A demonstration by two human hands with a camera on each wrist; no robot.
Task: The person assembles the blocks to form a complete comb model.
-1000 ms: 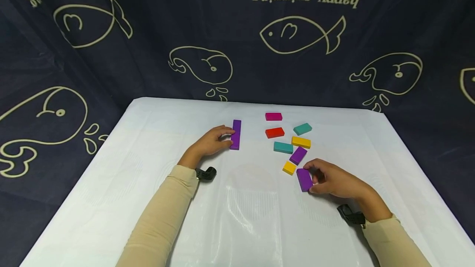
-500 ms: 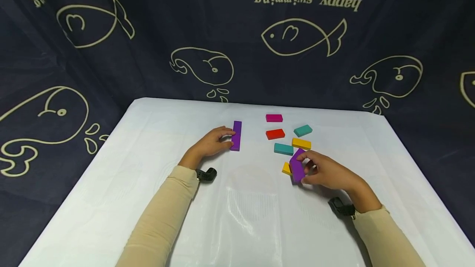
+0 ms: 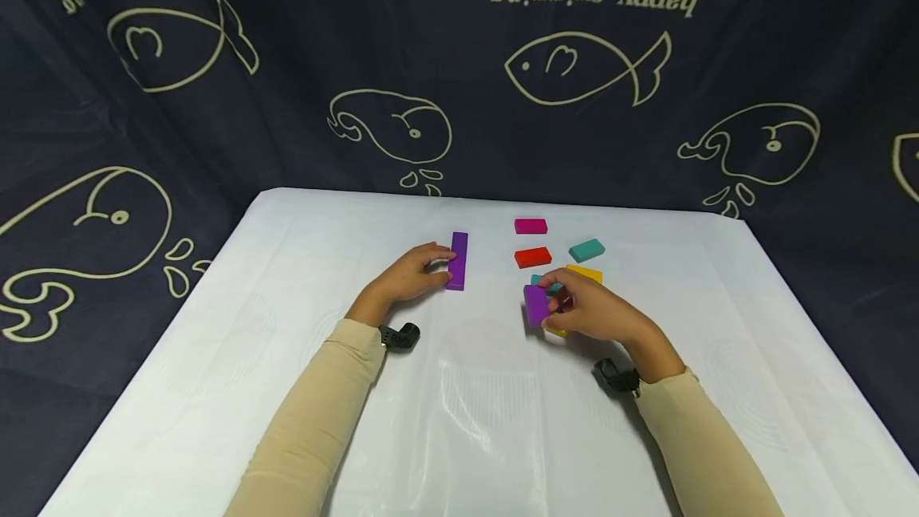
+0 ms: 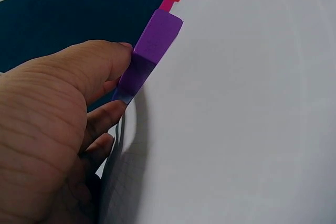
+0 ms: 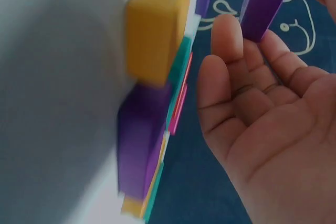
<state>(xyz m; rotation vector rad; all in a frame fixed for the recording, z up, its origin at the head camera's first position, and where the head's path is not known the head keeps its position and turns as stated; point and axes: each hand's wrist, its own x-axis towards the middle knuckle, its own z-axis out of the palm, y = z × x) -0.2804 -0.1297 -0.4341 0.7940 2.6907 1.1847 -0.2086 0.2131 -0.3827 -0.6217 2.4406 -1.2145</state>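
My right hand [image 3: 599, 311] pinches a purple block [image 3: 536, 306] between thumb and fingers, tilted and raised off the table; its shadow shows beneath. To the left, a long purple piece [image 3: 459, 262] lies on the table; whether it is one block or two end to end I cannot tell. My left hand [image 3: 408, 274] rests against its left side, thumb and fingertips touching it, fingers loosely bent. Under the right hand, the right wrist view shows a yellow block [image 5: 157, 30] and another purple block [image 5: 142, 140], which the hand hides in the head view.
Behind the right hand lie a magenta block [image 3: 530, 226], a red block [image 3: 533, 258], a teal block [image 3: 587, 250], a partly covered teal block [image 3: 540, 281] and a long yellow block [image 3: 590, 273]. The white table [image 3: 459, 421] meets a dark cloth [image 3: 459, 46] printed with fish at its far edge.
My right hand has lifted the purple block from the table and carried it leftward over the yellow and purple blocks. The left hand has stayed against the long purple piece.
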